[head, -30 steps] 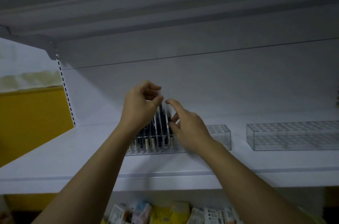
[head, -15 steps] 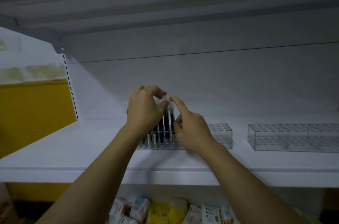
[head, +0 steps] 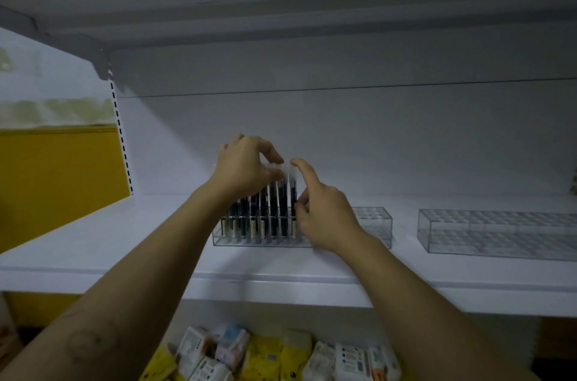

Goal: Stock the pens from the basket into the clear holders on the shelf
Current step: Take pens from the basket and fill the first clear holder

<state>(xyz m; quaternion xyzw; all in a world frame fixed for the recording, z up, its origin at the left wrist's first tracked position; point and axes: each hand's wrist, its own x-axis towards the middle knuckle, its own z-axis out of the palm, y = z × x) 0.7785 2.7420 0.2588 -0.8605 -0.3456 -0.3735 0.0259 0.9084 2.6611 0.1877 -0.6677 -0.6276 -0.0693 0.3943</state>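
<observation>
pens [head: 274,209]: centre of the frame, standing in the left part of the left clear holder [head: 262,241] on the shelf [head: 93,243]
long axis: upright, with dark barrels vertical, pale tops up, lower ends down in the sockets; back rows higher in the frame than the front ones
left hand [head: 246,168]: over the pen tops, fingers curled, thumb and forefinger pinching what looks like the pale top of one pen at the right end of the block
right hand [head: 326,215]: just right of the pens, forefinger straight and raised to that same top; other fingers curled against a barrel lower down, grip or mere touch impossible to tell
done: several rows filled at the left end of the left clear holder
left: right end of that holder without pens; right clear holder [head: 499,234], at the right of the frame, with none at all. judged well under half stocked
basket: out of view, so remaining stock unknown
below: boxed goods [head: 249,355] on the lower level, bottom of the frame
</observation>
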